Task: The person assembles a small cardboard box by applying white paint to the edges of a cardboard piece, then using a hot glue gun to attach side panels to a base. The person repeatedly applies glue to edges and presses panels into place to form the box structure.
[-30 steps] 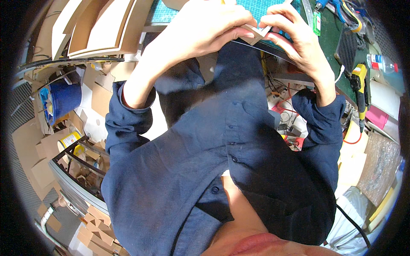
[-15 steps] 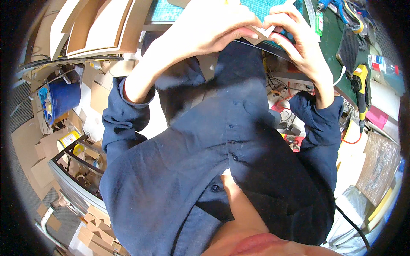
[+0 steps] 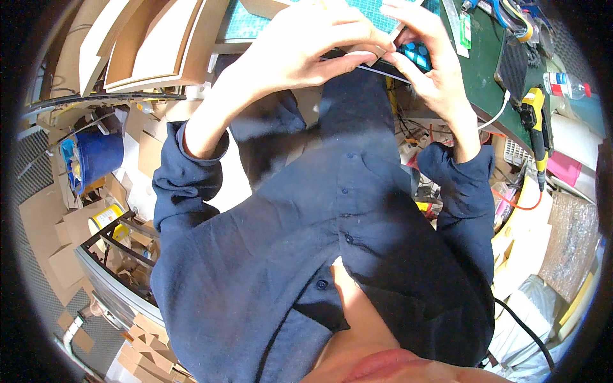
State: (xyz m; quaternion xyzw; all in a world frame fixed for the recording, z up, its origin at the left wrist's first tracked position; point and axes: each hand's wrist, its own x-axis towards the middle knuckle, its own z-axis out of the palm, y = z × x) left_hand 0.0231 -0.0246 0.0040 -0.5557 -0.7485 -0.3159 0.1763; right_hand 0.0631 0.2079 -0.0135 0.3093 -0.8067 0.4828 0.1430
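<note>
Over the near edge of a teal cutting mat, both hands meet at a small piece of brown cardboard. My left hand pinches it between thumb and fingers, and much of the piece is hidden behind them. My right hand has its thumb tip at the right end of the cardboard. Its fingers curl above, by a thin pale strip standing up from the piece. Beneath the right fingers lies a dark flat object with light-blue patches.
Large curved cardboard panels stand at the left. On the right of the green table are a black slab with a white cable, a yellow-black power tool and a plastic bottle. A blue bucket is below left.
My right hand has shifted left, its fingers lifting and spreading a little from the cardboard. My left thumb lies flatter along the piece. The view has moved slightly.
</note>
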